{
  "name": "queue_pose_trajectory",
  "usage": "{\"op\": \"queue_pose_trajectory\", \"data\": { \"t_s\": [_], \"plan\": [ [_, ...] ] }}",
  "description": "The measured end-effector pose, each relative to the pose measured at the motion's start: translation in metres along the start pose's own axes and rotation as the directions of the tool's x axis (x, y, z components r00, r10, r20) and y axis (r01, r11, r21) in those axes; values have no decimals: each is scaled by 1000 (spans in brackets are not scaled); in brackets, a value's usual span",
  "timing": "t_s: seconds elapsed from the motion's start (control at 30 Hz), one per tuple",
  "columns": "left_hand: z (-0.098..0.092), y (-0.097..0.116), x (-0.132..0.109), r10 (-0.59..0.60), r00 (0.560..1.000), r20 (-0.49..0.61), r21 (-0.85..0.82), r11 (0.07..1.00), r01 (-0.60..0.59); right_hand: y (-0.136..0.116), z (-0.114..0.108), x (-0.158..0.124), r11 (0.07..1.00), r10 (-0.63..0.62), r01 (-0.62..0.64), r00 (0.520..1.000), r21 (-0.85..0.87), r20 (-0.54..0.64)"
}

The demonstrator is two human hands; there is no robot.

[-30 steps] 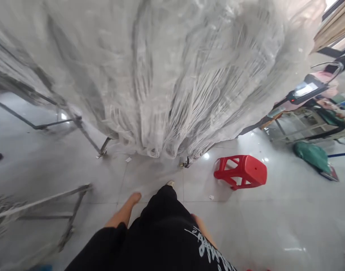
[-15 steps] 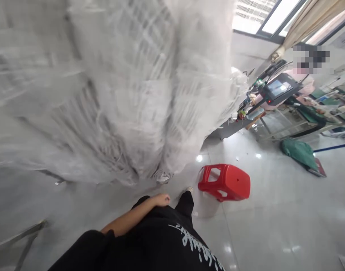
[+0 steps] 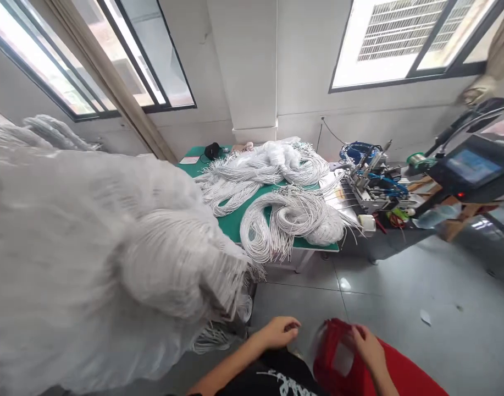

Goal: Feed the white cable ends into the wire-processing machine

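Observation:
A red plastic stool (image 3: 404,371) is at the lower right, close against my body, partly cut off by the bottom edge. My right hand (image 3: 367,347) has its fingers closed on the stool's edge, near one of the openings. In front of my black shirt hovers my left hand (image 3: 281,332), its fingers loosely bent, thumb apart, holding nothing. To its left hang large bundles of white cable (image 3: 165,264) wrapped in clear plastic, blurred by motion.
Ahead is a green-topped table (image 3: 232,223) with coils of white cable (image 3: 293,217) on it. Beside it on the right stand a small machine (image 3: 369,184) and a screen (image 3: 472,165) on an arm. Grey tiled floor (image 3: 305,291) lies between. Windows line the wall.
My view has swung up and round to the table. The stool, standing apart on the floor before, is now beside me with my right hand on it. Both hands now show.

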State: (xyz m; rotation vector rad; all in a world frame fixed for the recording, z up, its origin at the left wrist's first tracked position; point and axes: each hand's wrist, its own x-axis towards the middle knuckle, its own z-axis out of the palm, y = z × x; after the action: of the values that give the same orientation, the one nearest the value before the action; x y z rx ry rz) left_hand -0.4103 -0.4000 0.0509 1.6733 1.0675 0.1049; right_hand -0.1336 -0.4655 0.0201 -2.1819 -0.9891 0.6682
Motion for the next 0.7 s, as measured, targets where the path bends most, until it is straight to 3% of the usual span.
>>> {"op": "queue_pose_trajectory", "data": {
  "t_s": [0.1, 0.17, 0.23, 0.33, 0.43, 0.53, 0.63, 0.7],
  "plan": [
    [-33, 25, 50, -18, 962, -274, -57, 998, 3, -28, 15, 67, 999, -52, 48, 986, 25, 159],
    [-69, 41, 97, -61, 880, -472, -94, 995, 19, -55, 29, 91, 988, -156, 150, 969, 44, 192],
    [-115, 58, 152, -96, 767, -634, -114, 993, 30, -78, 39, 108, 970, -242, 238, 950, 47, 197],
    [-196, 85, 243, -87, 606, -791, -89, 996, 27, -101, 42, 146, 934, -351, 356, 927, -15, 134],
    [-281, 108, 329, -70, 507, -859, -39, 997, 72, -119, 35, 207, 886, -453, 453, 891, -103, 16],
    [-360, 120, 406, -48, 494, -868, 24, 990, 138, -140, 38, 271, 848, -514, 494, 854, -193, -73],
    [-424, 121, 470, -31, 531, -847, 94, 974, 206, -162, 57, 317, 814, -558, 538, 829, -220, -37],
    [-455, 119, 507, -45, 567, -822, 127, 957, 260, -176, 67, 334, 807, -558, 543, 830, -232, -1]
  ]
}}
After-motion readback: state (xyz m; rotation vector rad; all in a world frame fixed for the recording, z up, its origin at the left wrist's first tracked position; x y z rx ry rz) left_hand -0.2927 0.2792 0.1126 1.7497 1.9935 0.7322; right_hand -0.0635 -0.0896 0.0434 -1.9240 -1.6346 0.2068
